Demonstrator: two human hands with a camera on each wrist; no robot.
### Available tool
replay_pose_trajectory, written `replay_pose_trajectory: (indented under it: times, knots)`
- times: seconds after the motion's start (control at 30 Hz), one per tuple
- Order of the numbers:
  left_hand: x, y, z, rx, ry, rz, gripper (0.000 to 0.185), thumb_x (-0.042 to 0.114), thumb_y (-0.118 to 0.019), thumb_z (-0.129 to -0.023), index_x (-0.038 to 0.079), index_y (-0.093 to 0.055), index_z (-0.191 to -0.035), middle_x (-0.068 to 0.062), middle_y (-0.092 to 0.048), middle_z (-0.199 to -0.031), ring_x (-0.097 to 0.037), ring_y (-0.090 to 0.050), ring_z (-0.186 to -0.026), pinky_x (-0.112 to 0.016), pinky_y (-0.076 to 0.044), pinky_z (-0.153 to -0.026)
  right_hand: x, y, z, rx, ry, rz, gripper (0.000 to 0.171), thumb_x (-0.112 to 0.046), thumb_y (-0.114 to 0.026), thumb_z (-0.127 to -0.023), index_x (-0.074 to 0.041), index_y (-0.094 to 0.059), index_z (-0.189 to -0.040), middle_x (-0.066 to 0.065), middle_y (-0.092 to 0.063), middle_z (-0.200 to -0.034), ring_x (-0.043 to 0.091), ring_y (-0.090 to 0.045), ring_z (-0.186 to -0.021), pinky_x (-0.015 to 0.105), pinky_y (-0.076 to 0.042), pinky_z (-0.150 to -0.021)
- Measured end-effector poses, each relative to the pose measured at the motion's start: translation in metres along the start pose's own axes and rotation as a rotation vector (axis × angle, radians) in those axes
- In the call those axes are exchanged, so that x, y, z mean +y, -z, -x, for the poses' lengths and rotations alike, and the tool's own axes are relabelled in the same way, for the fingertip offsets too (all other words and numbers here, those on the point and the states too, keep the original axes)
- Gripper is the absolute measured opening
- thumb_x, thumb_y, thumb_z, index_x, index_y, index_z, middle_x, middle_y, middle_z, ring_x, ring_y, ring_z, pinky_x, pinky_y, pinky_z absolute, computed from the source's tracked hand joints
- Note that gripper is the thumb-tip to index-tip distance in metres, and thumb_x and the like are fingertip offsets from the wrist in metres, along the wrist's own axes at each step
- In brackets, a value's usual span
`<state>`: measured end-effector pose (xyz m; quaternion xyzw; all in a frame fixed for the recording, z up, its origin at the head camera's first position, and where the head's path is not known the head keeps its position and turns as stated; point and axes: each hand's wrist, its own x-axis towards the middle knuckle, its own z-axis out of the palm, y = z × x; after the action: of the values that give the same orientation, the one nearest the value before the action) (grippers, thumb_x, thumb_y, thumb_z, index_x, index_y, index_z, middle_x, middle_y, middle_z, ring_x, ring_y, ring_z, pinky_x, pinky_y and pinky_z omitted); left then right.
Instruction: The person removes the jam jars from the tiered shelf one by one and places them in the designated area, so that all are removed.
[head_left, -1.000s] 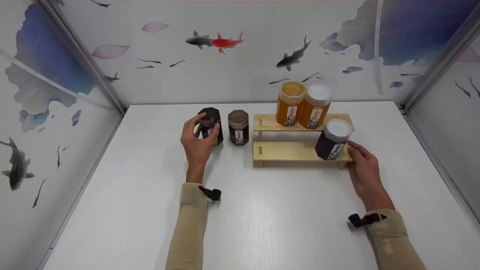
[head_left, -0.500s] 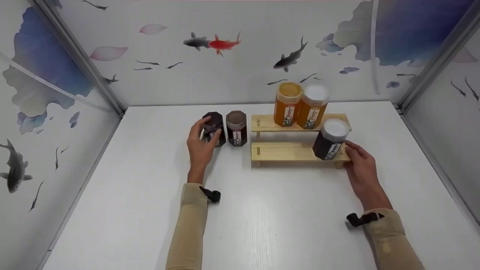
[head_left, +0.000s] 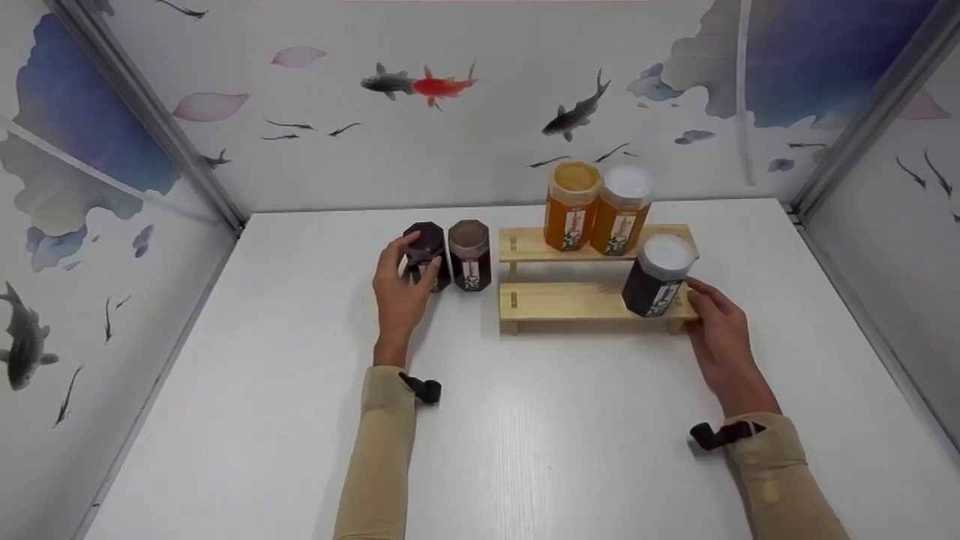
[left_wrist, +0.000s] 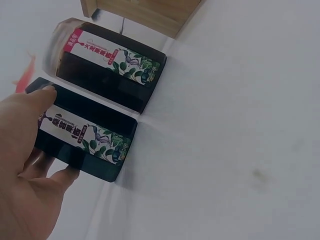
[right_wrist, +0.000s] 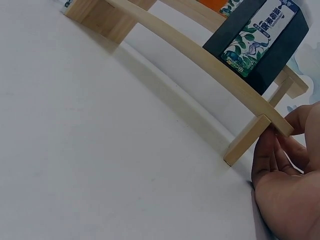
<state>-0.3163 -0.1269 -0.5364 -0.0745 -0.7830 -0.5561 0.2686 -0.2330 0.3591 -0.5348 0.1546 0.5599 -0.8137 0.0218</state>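
Observation:
My left hand [head_left: 399,300] grips a dark eight-sided jar [head_left: 426,238] with a dark lid, thumb on one side and fingers on the other. Right beside it stands a second dark jar [head_left: 470,262] with a paler, clear-looking cap; in the left wrist view their labelled sides lie nearly parallel. To the right is a two-step wooden rack [head_left: 562,301]. My right hand [head_left: 721,337] pinches the right end of its lower board, thumb above and fingers beneath in the right wrist view. A dark jar with a white lid [head_left: 660,277] stands on that board near those fingers.
Two amber jars stand on the upper step: one with a yellowish top [head_left: 574,210], one with a white lid [head_left: 622,214]. White panels [head_left: 480,150] printed with fish enclose the white table [head_left: 525,420] at the back and both sides.
My left hand has moved the dark jar slightly right, narrowing the gap to the second dark jar. The right hand keeps its hold on the rack, and the head view has shifted a little.

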Motion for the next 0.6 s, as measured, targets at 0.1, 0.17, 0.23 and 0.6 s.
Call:
replay_pose_trajectory:
  times: [0.1, 0.17, 0.23, 0.6]
  knots:
    - [0.001, 0.001, 0.000, -0.007, 0.007, 0.002, 0.051, 0.022, -0.083, -0.098, 0.020, -0.065, -0.146, -0.008, -0.059, -0.147, -0.025, -0.053, -0.149, -0.049, -0.051, -0.119, 0.000, 0.000, -0.001, 0.004, 0.003, -0.006, 0.058, -0.035, -0.065, -0.110, -0.016, -0.048, -0.161, -0.005, -0.043, -0.162, 0.013, -0.037, -0.156, 0.015, -0.050, -0.111]
    - [0.003, 0.002, -0.001, -0.016, 0.017, 0.000, 0.051, 0.021, -0.082, -0.098, 0.019, -0.064, -0.146, -0.009, -0.058, -0.148, -0.027, -0.053, -0.149, -0.052, -0.051, -0.118, 0.000, 0.000, -0.001, 0.003, 0.004, -0.006, 0.058, -0.034, -0.065, -0.110, -0.016, -0.048, -0.162, -0.005, -0.042, -0.164, 0.013, -0.037, -0.157, 0.016, -0.050, -0.113]
    - [0.007, 0.002, -0.002, -0.030, 0.033, -0.017, 0.052, 0.022, -0.081, -0.099, 0.019, -0.063, -0.147, -0.010, -0.056, -0.149, -0.027, -0.052, -0.150, -0.054, -0.050, -0.119, -0.001, 0.000, -0.002, 0.003, 0.004, -0.003, 0.058, -0.035, -0.065, -0.110, -0.017, -0.048, -0.162, -0.004, -0.040, -0.165, 0.013, -0.036, -0.158, 0.019, -0.046, -0.118]
    - [0.091, -0.039, 0.005, 0.160, -0.319, -0.099, 0.030, 0.025, -0.070, -0.105, 0.009, -0.069, -0.130, -0.006, -0.068, -0.132, -0.020, -0.059, -0.131, -0.039, -0.051, -0.115, 0.000, 0.000, -0.001, -0.004, -0.008, 0.009, 0.057, -0.036, -0.064, -0.111, -0.018, -0.048, -0.162, -0.004, -0.039, -0.167, 0.012, -0.037, -0.156, 0.020, -0.047, -0.117]
